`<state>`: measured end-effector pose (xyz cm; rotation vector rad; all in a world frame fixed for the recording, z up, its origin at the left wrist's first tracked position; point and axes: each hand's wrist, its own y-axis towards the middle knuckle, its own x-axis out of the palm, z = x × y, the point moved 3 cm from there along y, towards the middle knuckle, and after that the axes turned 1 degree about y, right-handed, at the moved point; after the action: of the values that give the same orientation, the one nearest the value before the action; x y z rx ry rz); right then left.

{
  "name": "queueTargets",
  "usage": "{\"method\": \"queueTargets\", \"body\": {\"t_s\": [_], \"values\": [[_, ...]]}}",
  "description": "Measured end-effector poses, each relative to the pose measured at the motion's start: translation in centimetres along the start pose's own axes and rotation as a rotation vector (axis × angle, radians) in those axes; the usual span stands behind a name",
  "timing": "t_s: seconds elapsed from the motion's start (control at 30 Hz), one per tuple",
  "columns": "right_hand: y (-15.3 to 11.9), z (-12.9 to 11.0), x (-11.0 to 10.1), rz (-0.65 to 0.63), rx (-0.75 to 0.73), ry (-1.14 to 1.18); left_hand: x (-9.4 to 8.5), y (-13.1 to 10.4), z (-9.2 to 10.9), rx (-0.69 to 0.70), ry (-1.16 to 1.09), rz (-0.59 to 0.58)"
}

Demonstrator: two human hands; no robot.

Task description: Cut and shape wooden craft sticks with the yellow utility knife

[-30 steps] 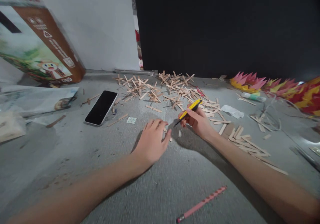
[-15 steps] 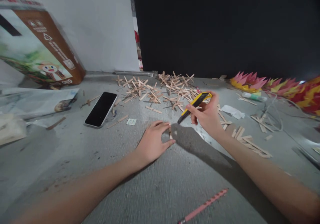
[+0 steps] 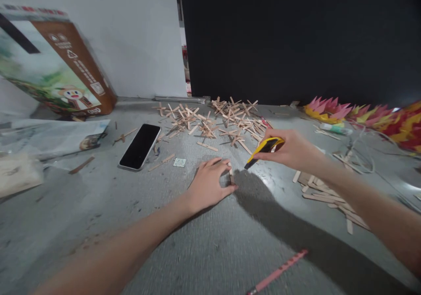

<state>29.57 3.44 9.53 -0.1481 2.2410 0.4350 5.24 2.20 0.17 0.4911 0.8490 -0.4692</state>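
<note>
Under my left hand (image 3: 210, 185), a short wooden stick (image 3: 231, 173) lies flat on the grey table, its two ends pinned between my fingers and thumb. My right hand (image 3: 286, 152) is closed around a yellow and black utility knife (image 3: 265, 149), held slanted with its tip down and to the left. The tip is a little above the table, to the right of the stick and apart from it. Whether the blade is out is too small to tell. Past both hands lies a heap of crossed wooden sticks (image 3: 207, 122).
A phone (image 3: 140, 147) lies left of my left hand, near a small pale packet (image 3: 179, 162). Loose sticks (image 3: 325, 192) are strewn beneath my right forearm. A pink pencil (image 3: 279, 271) lies in front. Paper flowers (image 3: 329, 109) and a cable (image 3: 368, 163) are at right, a printed bag (image 3: 75, 67) at left.
My right hand has turned and drawn the utility knife slightly right, away from the stick. My left hand keeps its hold on the stick. The whole view has shifted a little.
</note>
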Motion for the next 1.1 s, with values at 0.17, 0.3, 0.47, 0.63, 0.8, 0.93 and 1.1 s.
{"method": "queueTargets", "body": {"t_s": [0.17,0.3,0.47,0.63,0.8,0.93,1.1], "values": [[0.9,-1.1,-1.1,-0.167,0.004,-0.225,0.1,0.1,-0.4,0.007,-0.005,-0.007],[0.8,-2.0,-1.9,-0.291,-0.003,-0.292,0.0,0.1,-0.4,0.011,0.026,-0.011],[1.6,-3.0,-3.6,-0.506,-0.111,-0.467,0.2,0.1,-0.5,0.005,0.090,-0.049],[1.7,-3.2,-2.7,-0.736,-0.139,-0.690,0.2,0.2,-0.5,-0.001,0.133,-0.073],[1.3,-3.9,-1.0,-0.765,-0.240,-0.917,0.1,0.2,-0.4,-0.008,0.148,-0.087],[1.6,-4.0,-0.4,-0.807,-0.265,-0.967,0.1,0.3,-0.4,-0.014,0.157,-0.084],[1.6,-3.2,0.3,-0.902,-0.291,-0.957,0.1,0.3,-0.3,-0.019,0.154,-0.093]]}}
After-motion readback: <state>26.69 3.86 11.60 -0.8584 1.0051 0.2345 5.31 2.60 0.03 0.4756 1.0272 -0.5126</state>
